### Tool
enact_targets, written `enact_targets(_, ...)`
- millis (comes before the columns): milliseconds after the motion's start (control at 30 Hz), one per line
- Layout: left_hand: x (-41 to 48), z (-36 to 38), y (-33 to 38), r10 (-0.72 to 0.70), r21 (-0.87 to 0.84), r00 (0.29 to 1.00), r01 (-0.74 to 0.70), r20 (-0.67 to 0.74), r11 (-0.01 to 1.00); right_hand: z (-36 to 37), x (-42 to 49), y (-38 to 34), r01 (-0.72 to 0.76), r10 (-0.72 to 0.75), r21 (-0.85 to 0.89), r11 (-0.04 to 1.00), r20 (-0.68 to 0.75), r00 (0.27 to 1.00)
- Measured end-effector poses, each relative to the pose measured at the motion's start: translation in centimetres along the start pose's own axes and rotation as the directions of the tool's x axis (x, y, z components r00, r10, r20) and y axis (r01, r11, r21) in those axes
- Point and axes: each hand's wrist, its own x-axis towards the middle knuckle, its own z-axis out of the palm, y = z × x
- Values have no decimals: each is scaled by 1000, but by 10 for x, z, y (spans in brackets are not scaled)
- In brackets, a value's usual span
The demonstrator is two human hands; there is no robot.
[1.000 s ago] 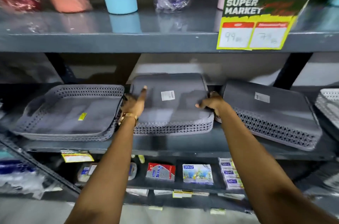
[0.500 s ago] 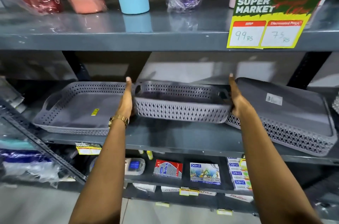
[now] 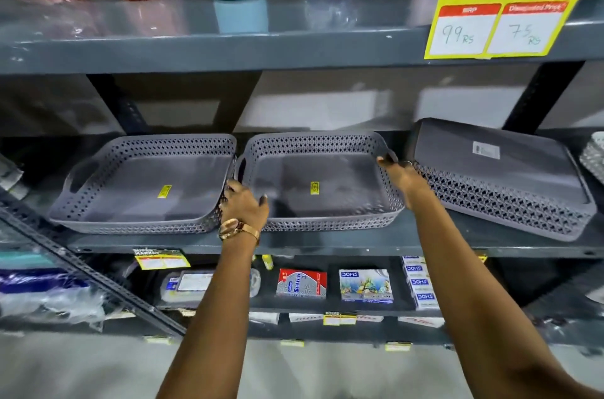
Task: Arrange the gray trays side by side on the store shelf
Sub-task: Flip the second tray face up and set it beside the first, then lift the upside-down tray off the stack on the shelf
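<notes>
Your left hand [image 3: 245, 205] and right hand [image 3: 403, 174] grip the middle tray [image 3: 322, 183] by its two ends, another tray [image 3: 143, 183] touching beside your left.

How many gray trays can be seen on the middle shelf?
3. The left tray and the middle tray lie open side up, side by side. The right tray lies upside down, tilted. A pale basket at the right edge may be another kind.

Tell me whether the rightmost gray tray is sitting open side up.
No, the rightmost gray tray lies upside down, its flat base and label facing up, unlike the middle tray.
</notes>
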Motion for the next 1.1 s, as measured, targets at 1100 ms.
enact_targets(1100,-52,160,327,42,-354,996,-11,81,935,-299,112,102,-32,18,-59,998,-216,976)
